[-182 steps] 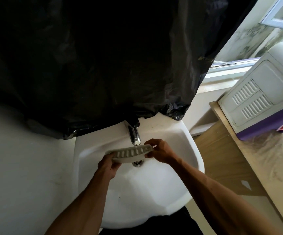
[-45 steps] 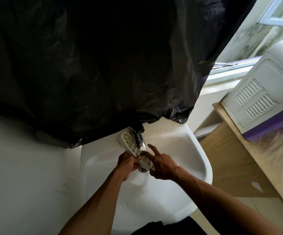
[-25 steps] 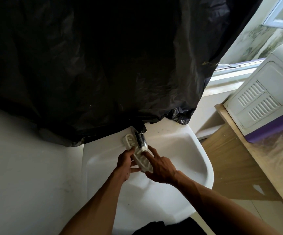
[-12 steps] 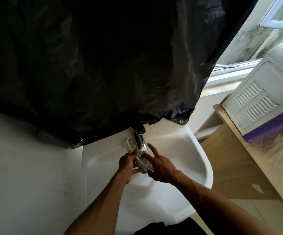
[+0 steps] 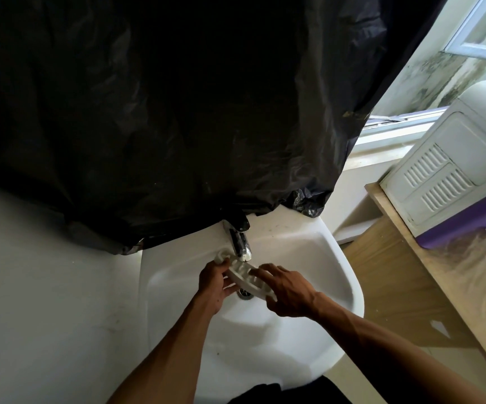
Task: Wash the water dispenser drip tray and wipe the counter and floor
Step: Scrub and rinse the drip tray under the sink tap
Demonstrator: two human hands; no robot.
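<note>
I see the drip tray (image 5: 245,277) at frame centre, tilted under the faucet (image 5: 240,246), above the sink (image 5: 349,287) drain. The left hand (image 5: 214,282) grips its left edge; the right hand (image 5: 287,290) lays straight fingers across its slotted face. Black plastic sheeting (image 5: 177,112) fills the upper frame.

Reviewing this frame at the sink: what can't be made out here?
Head view only:
- Whether water runs from the tap: too faint to tell.
- Base and handle of the tap: under the black plastic sheet.
- Near end of the drip tray: covered by the right hand; the left hand grips its left edge.
- Part of the drain: behind the tray.
- Much of the water dispenser: cut off by the right edge.
</note>
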